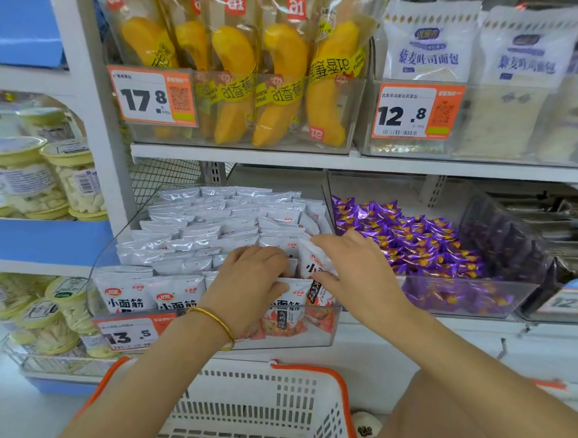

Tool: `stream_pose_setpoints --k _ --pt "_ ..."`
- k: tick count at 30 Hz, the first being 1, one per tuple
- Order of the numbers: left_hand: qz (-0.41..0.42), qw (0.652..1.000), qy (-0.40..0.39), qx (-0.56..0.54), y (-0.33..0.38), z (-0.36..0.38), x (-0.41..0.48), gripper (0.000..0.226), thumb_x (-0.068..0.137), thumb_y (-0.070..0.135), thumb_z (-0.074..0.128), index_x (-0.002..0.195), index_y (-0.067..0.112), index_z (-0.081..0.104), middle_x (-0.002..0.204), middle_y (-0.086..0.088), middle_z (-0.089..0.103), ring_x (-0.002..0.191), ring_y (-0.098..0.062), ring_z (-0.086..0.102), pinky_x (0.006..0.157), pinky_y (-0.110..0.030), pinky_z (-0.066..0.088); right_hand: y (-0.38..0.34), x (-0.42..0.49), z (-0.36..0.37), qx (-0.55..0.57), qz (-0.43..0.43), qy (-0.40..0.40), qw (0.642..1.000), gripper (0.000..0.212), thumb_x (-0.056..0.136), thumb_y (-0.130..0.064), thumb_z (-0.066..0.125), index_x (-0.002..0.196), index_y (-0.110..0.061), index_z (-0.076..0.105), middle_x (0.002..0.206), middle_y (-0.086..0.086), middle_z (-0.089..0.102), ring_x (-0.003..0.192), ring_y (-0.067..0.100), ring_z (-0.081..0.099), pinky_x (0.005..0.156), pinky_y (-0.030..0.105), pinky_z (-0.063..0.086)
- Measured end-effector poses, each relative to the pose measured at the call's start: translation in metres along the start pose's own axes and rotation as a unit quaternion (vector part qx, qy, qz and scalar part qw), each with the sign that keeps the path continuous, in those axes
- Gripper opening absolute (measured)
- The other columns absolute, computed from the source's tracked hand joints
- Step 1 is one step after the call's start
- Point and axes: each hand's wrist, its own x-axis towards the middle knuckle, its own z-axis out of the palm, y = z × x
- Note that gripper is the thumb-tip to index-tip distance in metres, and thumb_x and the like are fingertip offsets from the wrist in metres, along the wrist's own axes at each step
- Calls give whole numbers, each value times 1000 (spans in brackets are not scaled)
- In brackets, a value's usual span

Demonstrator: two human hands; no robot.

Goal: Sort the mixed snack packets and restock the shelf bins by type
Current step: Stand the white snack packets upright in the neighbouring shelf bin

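Observation:
A clear shelf bin (325,321) on the lower shelf is packed with rows of white snack packets (210,224) printed in red and black. My left hand (250,283), with a gold bangle on the wrist, curls its fingers over the front row of packets near the bin's front wall. My right hand (355,269) holds one white packet (315,263) upright at the bin's right end, thumb and fingers around its edge. To the right, a second clear bin (471,295) holds purple-wrapped candies (410,238).
A white basket with an orange rim (310,369) sits just below the shelf, in front of me. The upper shelf carries bins of banana bread (242,69) and white toast bags (427,45). Jars of pale snacks (32,178) fill the left shelving.

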Motion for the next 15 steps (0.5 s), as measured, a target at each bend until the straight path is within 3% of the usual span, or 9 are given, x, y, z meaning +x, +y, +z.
stream_pose_setpoints --k 2,5,8,10,13,15 --pt "16 999 17 22 -1 3 -3 19 83 32 47 84 21 62 105 2 66 94 -23 65 90 -45 45 -3 -4 12 -5 10 17 1000 45 50 -20 89 89 -12 68 64 2 63 62 26 60 56 33 46" --pt "22 997 7 70 -3 4 -5 26 83 33 38 84 24 63 105 3 66 91 -20 66 88 -49 48 -9 -4 17 -38 2 -1 999 28 63 -21 66 90 -16 67 70 -1 65 68 26 62 68 35 35" --pt "36 997 10 72 -3 4 -6 26 84 29 38 85 21 63 105 0 67 90 -23 67 87 -52 48 -7 6 0 -6 37 -86 996 36 86 -28 61 120 -16 54 102 7 65 98 29 58 79 36 37" --pt "36 997 22 63 -5 6 -8 21 85 24 42 86 18 63 106 -2 67 90 -24 67 89 -52 46 0 17 -17 60 76 -122 988 43 87 -31 65 125 -18 49 111 8 62 104 29 57 77 34 42" --pt "24 997 34 63 -7 7 -8 11 82 15 57 91 16 62 107 -4 66 93 -26 67 92 -53 44 3 31 -27 90 84 -102 987 46 85 -30 67 126 -20 49 119 5 61 109 27 55 79 33 43" --pt "20 997 19 78 -7 7 -7 20 84 21 44 90 16 63 105 -3 67 91 -25 67 90 -53 46 -3 27 -18 78 82 -83 990 43 86 -32 65 125 -21 50 114 5 64 105 28 58 75 33 42"
